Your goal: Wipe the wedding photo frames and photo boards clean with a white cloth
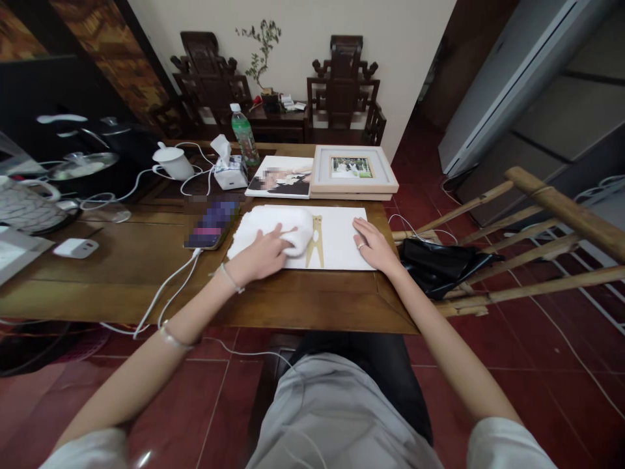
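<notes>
A white board (pixel 339 251) with a tan animal-like figure (pixel 316 242) lies flat on the table in front of me. On its left part rests a folded, fluffy white cloth (pixel 273 223), which hides that side of the board. My left hand (pixel 266 254) is on the cloth's near side, its fingers curled into the fabric. My right hand (pixel 374 244) lies on the board's right edge with its fingers stretched out, holding nothing.
Behind the board are a photo print (pixel 280 185) and a framed picture (pixel 351 170). A green bottle (pixel 245 140), tissue box (pixel 230 172) and white lidded cup (pixel 173 163) stand farther back. Left lies a charging phone (pixel 213 225) with cables. A wooden rack (pixel 537 218) stands right.
</notes>
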Demonstrator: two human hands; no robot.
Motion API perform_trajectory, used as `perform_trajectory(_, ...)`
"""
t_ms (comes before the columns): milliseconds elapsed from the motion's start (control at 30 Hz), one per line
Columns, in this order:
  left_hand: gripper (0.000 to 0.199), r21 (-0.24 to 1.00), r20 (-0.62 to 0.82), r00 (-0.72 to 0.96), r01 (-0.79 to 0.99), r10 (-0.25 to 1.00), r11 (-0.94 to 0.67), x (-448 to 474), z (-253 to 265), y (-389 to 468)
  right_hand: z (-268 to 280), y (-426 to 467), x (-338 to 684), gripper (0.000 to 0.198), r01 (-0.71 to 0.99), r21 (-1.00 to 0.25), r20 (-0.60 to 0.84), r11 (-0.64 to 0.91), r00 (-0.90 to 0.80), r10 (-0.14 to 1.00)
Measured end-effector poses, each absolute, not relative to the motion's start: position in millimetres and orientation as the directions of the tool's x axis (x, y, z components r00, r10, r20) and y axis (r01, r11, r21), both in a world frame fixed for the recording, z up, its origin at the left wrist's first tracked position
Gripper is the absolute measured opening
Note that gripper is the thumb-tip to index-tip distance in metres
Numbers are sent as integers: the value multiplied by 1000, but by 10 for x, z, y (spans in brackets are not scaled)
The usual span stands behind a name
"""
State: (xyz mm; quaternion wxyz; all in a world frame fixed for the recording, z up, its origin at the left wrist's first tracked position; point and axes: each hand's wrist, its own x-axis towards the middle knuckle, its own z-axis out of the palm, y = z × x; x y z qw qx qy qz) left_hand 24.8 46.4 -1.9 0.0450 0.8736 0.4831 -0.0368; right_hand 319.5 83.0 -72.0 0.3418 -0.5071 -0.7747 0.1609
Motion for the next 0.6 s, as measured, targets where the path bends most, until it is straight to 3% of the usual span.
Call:
perform_trajectory(300,46,18,23,441,897,897,-442,328,-58,1100,-726,834,3198,47,678,-592,360,436,-261,896)
perform_trajectory(600,42,-28,-86,549,833,831,-553,257,64,-73,-741,838,3184,47,673,-588,377,448,-262,888)
